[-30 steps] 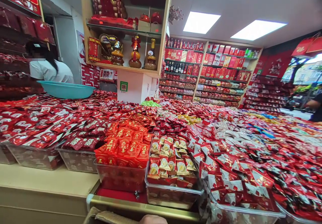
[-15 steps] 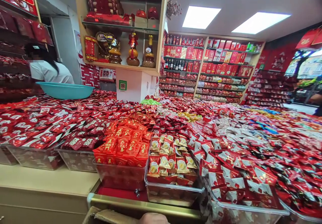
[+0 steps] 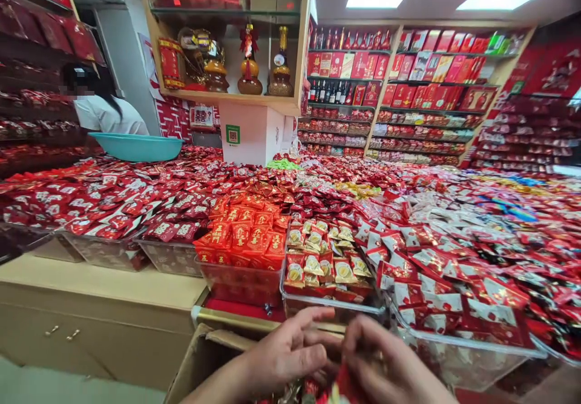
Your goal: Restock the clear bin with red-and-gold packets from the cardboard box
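Low in the head view, my left hand (image 3: 290, 352) reaches over a cardboard box (image 3: 193, 364), its fingers stretched out and its thumb apart. Beside it my right hand (image 3: 385, 358) is closed, pinching a red candy packet (image 3: 344, 386) by its upper edge. More wrapped candies (image 3: 312, 387) lie beneath the hands, partly hidden by them. Just beyond stands a clear plastic bin (image 3: 333, 301) holding gold-and-red durian candy packets (image 3: 313, 261). To its left is a bin of bright red packets (image 3: 245, 234) with gold lettering.
Red-and-white packets (image 3: 454, 295) fill a bin at the right. A cream cabinet (image 3: 104, 319) runs along the left. A teal basin (image 3: 138, 148) sits behind the candy heaps, near a person in a white top (image 3: 111, 114). A display cabinet (image 3: 254, 104) overhangs the middle.
The view has tilted down and shifted left. Both my hands have come into sight over the box, where only part of one hand showed before; the right holds a red packet.
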Demonstrator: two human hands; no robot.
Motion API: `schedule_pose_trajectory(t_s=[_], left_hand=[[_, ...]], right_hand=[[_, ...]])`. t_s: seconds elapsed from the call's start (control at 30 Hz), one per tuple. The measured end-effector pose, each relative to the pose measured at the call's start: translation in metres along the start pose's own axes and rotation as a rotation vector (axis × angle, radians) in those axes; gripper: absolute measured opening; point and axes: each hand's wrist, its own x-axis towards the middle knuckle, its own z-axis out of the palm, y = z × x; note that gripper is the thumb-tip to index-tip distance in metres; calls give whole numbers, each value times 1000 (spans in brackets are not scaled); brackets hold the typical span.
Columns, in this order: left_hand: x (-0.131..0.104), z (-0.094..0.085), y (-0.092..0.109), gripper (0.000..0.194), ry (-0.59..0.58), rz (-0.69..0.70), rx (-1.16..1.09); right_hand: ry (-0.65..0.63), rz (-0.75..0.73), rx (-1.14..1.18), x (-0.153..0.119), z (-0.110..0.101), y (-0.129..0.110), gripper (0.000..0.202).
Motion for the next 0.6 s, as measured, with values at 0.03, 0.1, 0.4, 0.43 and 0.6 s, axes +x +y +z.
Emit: schedule_pose_trajectory(t_s=[0.03,0.1,0.4,0.43,0.6], left_hand=[[1,2,2,66,-3,-10,-13],[3,5,2,65,59,-26,-1],[8,9,-5,57,298,11,60],[9,10,-5,54,321,-7,78],[9,12,-4,39,389,6,109]], right_hand=[[88,-1,67,5,-5,0,10],[218,6,208,15,-7,3,11],[247,93,474,21,16,24,31],[254,87,431,21,15,25,30],[291,100,472,21,15,26,31]])
